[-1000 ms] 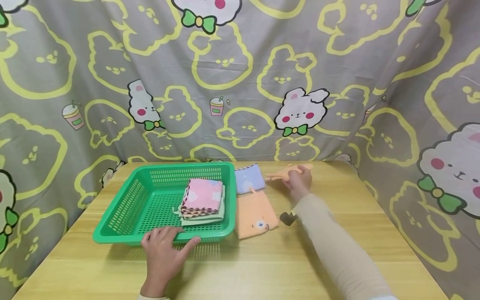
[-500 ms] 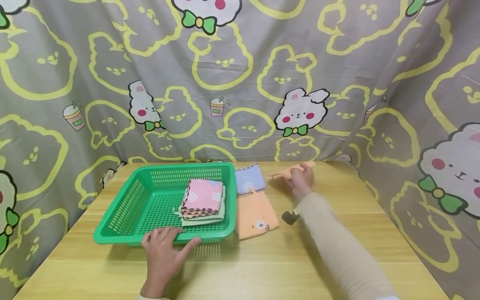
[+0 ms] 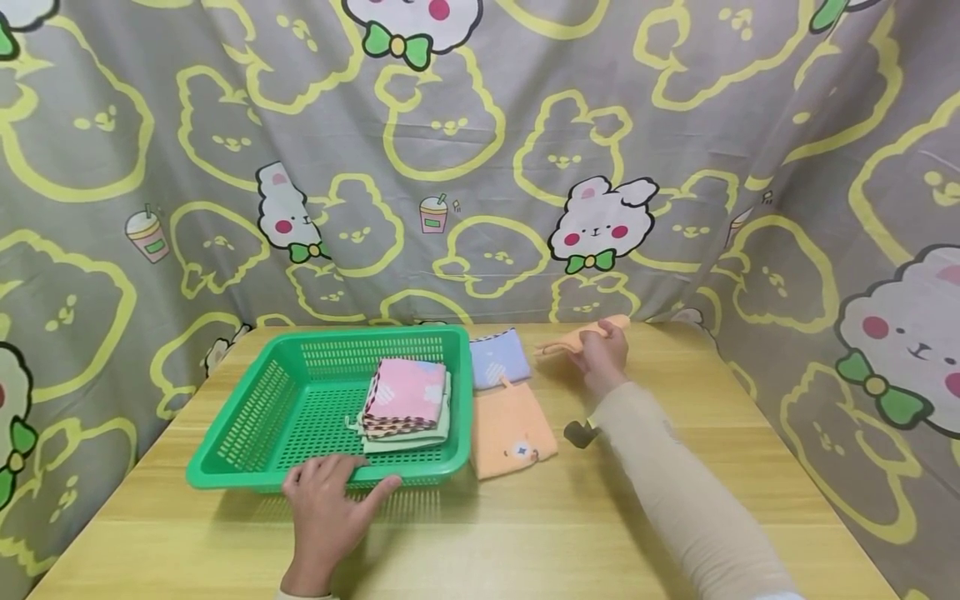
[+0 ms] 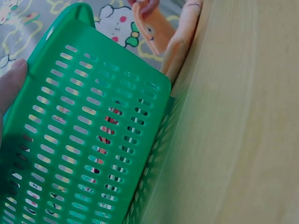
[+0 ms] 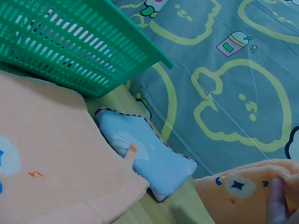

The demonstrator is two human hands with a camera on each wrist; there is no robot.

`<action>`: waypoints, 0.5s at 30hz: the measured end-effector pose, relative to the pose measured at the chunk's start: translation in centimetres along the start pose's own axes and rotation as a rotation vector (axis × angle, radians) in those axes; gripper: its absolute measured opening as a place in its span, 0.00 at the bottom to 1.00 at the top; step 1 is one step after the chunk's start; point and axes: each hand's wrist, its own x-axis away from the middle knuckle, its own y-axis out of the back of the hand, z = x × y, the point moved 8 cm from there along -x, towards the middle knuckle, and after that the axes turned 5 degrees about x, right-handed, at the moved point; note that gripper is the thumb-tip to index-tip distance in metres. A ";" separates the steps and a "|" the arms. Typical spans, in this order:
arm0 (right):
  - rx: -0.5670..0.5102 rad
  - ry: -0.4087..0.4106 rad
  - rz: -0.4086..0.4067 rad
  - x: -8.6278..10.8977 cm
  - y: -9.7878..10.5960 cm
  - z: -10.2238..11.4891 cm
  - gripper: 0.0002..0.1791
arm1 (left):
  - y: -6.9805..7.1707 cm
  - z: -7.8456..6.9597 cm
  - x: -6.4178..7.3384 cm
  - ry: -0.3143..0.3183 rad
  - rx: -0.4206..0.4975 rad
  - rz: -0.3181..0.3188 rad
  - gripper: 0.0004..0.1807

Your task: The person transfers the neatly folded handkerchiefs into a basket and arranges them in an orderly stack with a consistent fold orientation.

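Note:
My right hand (image 3: 602,354) pinches a folded orange small towel (image 3: 573,340) near the table's back edge, its far end raised. In the right wrist view this towel (image 5: 238,191) shows an embroidered face with a thumb on it. My left hand (image 3: 326,504) holds the front rim of a green plastic basket (image 3: 330,477), fingers over the rim. In the left wrist view the thumb (image 4: 13,84) touches the basket's rim. Inside the basket, a folded pink towel (image 3: 405,390) lies on a pale green one (image 3: 411,440).
Right of the basket lies another orange towel (image 3: 510,425), flat, its loop overlapping a folded blue towel (image 3: 501,360) behind it. A dark wrist-worn piece (image 3: 579,433) hangs by the right sleeve. A patterned curtain (image 3: 480,167) borders the wooden table (image 3: 525,542).
The right hand and its orange towel have shifted slightly right and up. The left hand, the basket and the other towels have stayed in place.

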 end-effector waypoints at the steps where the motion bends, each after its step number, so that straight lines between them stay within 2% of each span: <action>1: 0.003 0.003 0.003 0.1 0.0 0.1 0.36 | 0.0 0.0 0.0 0.001 0.000 0.000 0.38; 15: -0.010 0.029 0.053 0.7 -0.7 1.2 0.35 | 0.1 -0.1 0.0 0.002 0.001 0.003 0.38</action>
